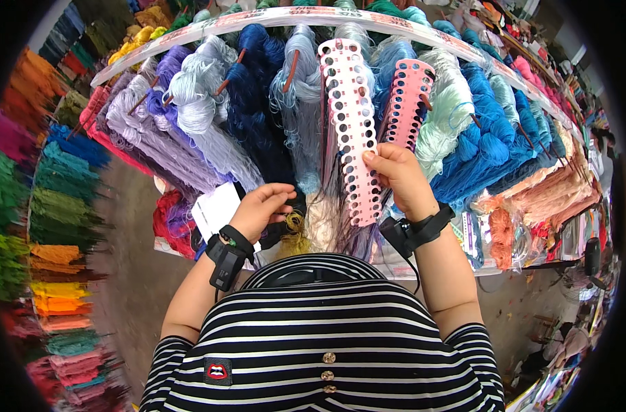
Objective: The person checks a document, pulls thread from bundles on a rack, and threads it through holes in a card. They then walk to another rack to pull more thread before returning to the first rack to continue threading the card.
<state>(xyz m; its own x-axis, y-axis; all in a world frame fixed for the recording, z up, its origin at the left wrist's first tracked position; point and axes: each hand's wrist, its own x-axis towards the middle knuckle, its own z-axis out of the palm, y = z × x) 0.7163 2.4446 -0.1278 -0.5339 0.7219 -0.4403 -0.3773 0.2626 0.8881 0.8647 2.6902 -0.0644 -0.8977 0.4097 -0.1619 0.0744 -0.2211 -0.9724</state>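
Note:
My right hand [399, 180] grips a long pink plastic strip with rows of round holes [351, 117], thumb on its face; thin threads hang from the strip. A second pink perforated strip [408, 96] stands just behind it. My left hand [261, 206] is lower left, fingers curled and pinching a small bundle of yellowish thread [296, 223] near the dark blue skeins [258, 103]. Both wrists carry black strapped devices.
Hanging skeins in purple [169, 123], pale blue [303, 89], mint [447, 117] and bright blue [492, 137] fill a rack ahead. Green, orange and pink yarn stacks [59, 206] line the left. White cards [217, 209] lie below the skeins. Peach yarn [553, 192] sits right.

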